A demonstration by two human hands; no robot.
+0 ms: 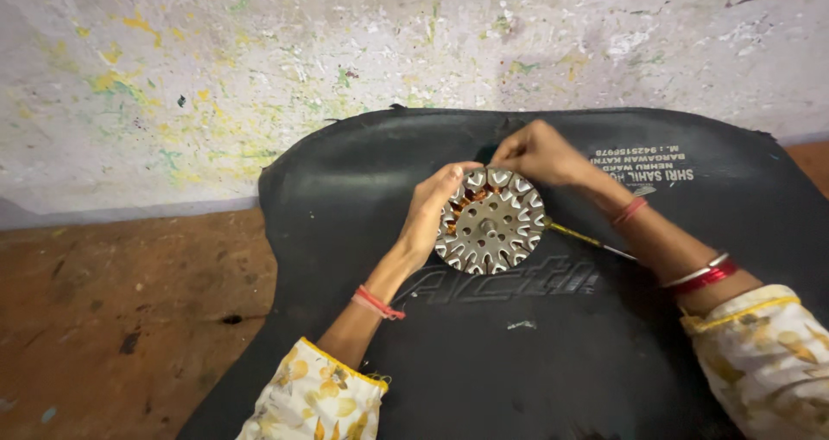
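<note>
You are gripping the left rim of the round metal disc (pixel 490 221), lying flat on the black mat (pixel 535 354), with your left hand (pixel 432 215), while your right hand (pixel 542 155) is pinching at its far edge.

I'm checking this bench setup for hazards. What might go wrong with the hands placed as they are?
The slotted metal disc has sharp-looking teeth; the left hand gripping its edge might get nicked. The right hand pinches at the top rim, so the copper winding there might snag or kink. The thin tool lies by the forearm and might be knocked.
</note>
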